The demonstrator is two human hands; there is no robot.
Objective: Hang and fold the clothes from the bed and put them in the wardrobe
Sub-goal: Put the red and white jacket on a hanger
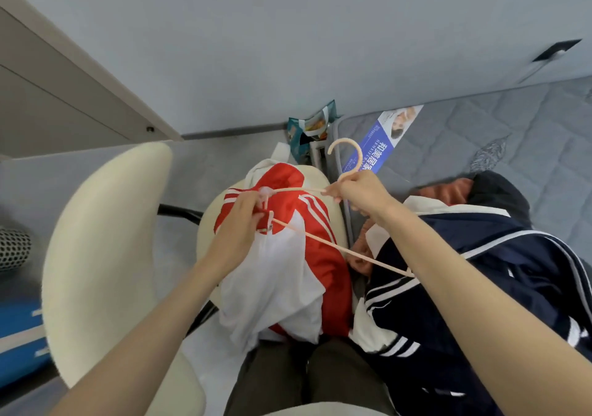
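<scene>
Red-and-white jacket [320, 255] clutched by left hand [238, 223], fingers curled; right hand [355, 194] pinches hanger [359, 154].

Red-white jacket [326, 274] half on pale hanger [352, 252] (bunched) — navy jacket [480, 271] beside

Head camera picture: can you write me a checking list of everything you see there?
Surface: grey quilted mattress, cream chair beside it.
Job's things: pink hanger held over red and white jacket on the chair; navy jacket on the mattress.
Clutter: teal bag by the wall; blue label on the mattress.
Fingers: left hand grips the red and white jacket; right hand pinches the pink hanger below its hook.
Cables: nothing seen.
Surroundings: blue-grey wall, pale cabinet panel.
</scene>
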